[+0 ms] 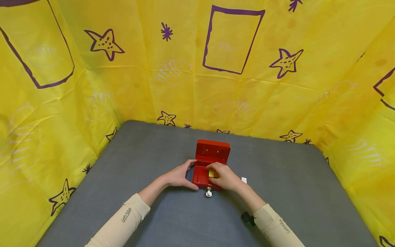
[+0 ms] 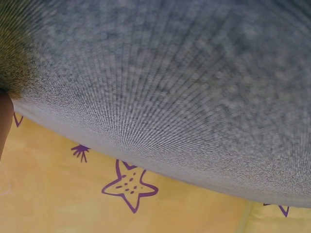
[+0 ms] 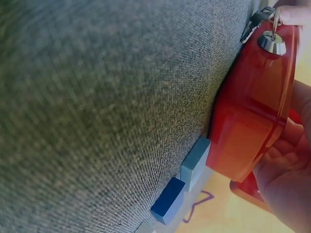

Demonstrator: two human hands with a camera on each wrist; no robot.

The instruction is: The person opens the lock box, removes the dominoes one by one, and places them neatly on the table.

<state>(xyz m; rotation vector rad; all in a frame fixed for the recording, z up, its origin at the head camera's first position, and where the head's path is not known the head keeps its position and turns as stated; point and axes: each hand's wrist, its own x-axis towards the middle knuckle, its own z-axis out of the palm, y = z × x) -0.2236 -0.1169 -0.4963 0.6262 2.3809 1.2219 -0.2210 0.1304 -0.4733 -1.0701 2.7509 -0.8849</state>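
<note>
A small red cash box [image 1: 202, 173] stands on the grey table with its lid [image 1: 213, 151] raised. Its front lock holds a key [image 1: 208, 193], and the right wrist view shows the key ring and lock [image 3: 272, 42] close up. My left hand [image 1: 180, 175] grips the box's left side, thumb at the front corner and fingers at the back. Inside the box, my right hand [image 1: 224, 176] pinches a small yellow block [image 1: 211, 173] between thumb and fingers. Only a sliver of a left finger [image 2: 5, 121] shows in the left wrist view.
Beside the box's right side lie a light blue block [image 3: 196, 162] and a dark blue block [image 3: 168, 200]. A white piece [image 1: 244, 179] shows past my right wrist. Yellow cloth walls [image 1: 185, 92] with purple drawings enclose the grey table [image 1: 172, 219].
</note>
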